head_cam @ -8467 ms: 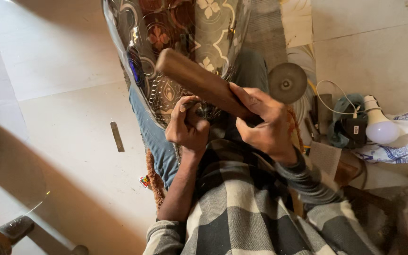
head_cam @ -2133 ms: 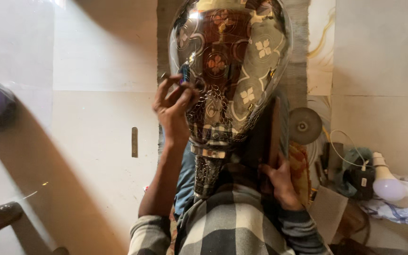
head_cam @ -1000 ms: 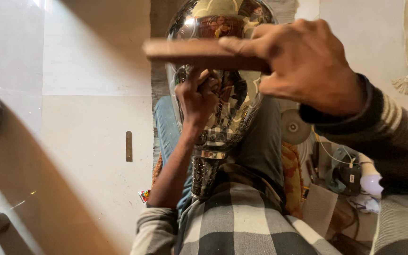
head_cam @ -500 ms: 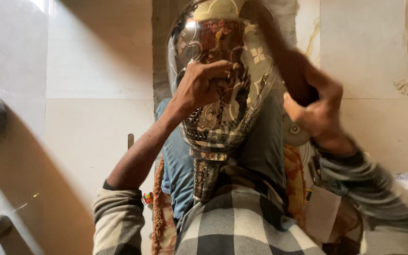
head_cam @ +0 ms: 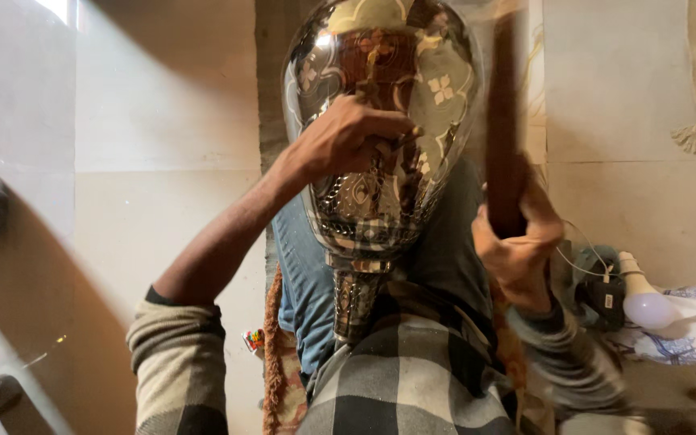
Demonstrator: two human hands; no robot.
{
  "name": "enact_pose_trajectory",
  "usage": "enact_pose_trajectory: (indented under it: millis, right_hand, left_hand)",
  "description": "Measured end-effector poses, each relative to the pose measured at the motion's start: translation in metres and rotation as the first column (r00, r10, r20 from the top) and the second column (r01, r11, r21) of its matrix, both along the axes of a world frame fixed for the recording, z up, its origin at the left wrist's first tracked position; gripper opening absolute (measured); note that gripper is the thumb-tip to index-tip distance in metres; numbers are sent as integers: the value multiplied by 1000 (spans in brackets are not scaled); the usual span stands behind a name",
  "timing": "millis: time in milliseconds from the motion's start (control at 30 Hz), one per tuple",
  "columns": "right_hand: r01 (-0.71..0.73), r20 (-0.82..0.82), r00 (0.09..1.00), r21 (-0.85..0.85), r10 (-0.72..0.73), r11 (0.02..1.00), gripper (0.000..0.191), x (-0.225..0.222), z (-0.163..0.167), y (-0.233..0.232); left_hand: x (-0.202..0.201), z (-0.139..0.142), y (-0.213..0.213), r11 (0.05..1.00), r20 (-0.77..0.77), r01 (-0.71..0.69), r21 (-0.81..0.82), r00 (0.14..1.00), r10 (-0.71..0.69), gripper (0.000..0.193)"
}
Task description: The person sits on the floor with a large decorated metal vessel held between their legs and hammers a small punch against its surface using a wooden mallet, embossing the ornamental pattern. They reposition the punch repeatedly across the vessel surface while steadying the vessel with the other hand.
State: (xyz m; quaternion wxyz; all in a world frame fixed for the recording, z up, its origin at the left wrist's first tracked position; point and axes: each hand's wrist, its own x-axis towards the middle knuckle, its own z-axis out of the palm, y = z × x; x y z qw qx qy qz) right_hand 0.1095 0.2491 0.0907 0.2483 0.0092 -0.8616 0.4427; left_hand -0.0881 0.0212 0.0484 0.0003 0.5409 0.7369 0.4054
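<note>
Head view: near, a checked shirt (head_cam: 412,387) fills the bottom edge. Right hand (head_cam: 517,250) fingers clenched round a wooden mallet (head_cam: 505,137), upright and blurred, just right of the vase. Left hand (head_cam: 352,137) pinches a small tool against the engraved metal vase (head_cam: 380,105), centre, neck toward the lap. Light bulb (head_cam: 642,298) right; bare floor (head_cam: 163,209) left and far.

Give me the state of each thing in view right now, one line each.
Left hand: pressed on the vessel, pinching a small tool.
Right hand: gripping the wooden mallet.
Wooden mallet: raised upright, motion-blurred.
Metal vessel: neck toward the person, resting on the lap.
Light bulb: lying unlit.
</note>
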Motion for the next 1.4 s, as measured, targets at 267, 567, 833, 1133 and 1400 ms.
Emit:
enact_pose_trajectory:
  millis: [267,567,833,1133,1400]
  right_hand:
    - [168,91,981,46,-171,985,47,57,-67,-28]
    - [105,274,962,-406,11,908,51,92,-107,-28]
    - [216,155,974,-408,-165,887,40,81,-82,-40]
    - [129,97,989,-254,-107,959,46,65,-58,-38]
    - [207,78,975,31,-209,978,34,70,-57,-40]
  left_hand:
    - [-19,11,16,971,-20,228,-72,973,-230,15]
    - [-21,25,18,970,-72,242,-29,967,-243,39]
    - [-22,33,19,961,-7,268,-70,963,-269,28]
    - [-18,33,18,969,-38,229,-95,972,-234,32]
    - [-20,23,16,959,-18,277,-58,960,-279,29]
